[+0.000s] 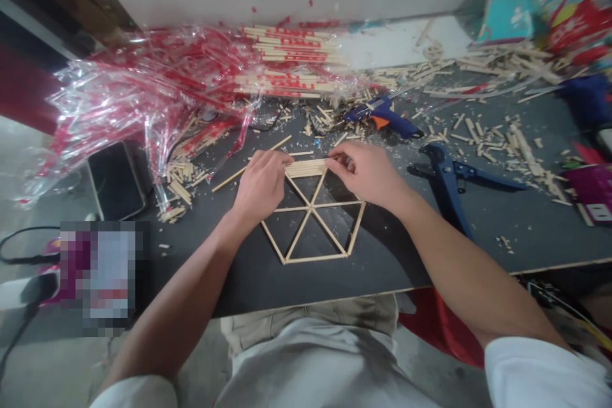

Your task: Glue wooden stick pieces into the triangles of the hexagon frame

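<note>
A hexagonal frame of thin wooden sticks (315, 259), with spokes meeting in its middle, lies flat on the dark table. Across its far side is a row of short sticks (307, 167) laid side by side. My left hand (262, 182) has its fingers bent together at the left end of that row. At the right end, my right hand (361, 169) pinches the sticks between thumb and fingers. Both palms face down, and parts of the frame are hidden under them. A long stick (232, 178) lies just left of my left hand.
Behind the hands are a blue glue gun (385, 118), wrapped stick bundles (291, 86) and crumpled plastic wrappers (191, 70). Blue cutters (447, 182) lie to the right, a phone (117, 180) to the left. Stick offcuts (478, 131) are scattered about. The table's front edge (325, 302) is near my body.
</note>
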Motion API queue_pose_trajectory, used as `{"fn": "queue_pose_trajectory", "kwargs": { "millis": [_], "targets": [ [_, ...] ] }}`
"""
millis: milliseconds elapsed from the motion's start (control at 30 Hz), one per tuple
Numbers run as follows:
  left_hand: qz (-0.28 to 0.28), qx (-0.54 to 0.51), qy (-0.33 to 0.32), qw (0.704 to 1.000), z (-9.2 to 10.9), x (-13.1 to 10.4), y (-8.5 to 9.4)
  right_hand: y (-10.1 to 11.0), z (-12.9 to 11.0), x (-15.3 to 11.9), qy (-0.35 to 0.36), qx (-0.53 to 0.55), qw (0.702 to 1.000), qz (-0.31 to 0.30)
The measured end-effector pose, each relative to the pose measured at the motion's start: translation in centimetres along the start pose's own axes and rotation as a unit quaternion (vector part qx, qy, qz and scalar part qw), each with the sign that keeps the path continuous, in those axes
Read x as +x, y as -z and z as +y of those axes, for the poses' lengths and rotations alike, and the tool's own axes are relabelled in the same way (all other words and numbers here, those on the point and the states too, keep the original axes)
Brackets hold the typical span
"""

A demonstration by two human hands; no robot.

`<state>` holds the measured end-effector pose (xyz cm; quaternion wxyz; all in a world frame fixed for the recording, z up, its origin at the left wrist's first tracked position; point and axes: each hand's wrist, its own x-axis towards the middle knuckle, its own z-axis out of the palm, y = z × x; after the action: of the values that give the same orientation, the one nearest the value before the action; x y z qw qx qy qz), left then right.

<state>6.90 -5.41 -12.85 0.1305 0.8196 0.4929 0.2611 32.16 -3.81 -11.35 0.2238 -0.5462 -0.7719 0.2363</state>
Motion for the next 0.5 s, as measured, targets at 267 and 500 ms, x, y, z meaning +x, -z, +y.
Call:
{"fn": "queue_pose_trajectory", "kwargs": {
  "millis": [267,500],
  "targets": [
    [-0.011,0.007,0.016,1.000,0.30,0.04,0.11,0.05,-0.18,-0.16,-0.007,0.002,0.999,-0.033],
    [-0.007,0.013,0.010,1.000,0.15,0.06,0.06,-0.21,-0.17,-0.17,-0.004,-0.003,1.000,-0.003]
  ]
}}
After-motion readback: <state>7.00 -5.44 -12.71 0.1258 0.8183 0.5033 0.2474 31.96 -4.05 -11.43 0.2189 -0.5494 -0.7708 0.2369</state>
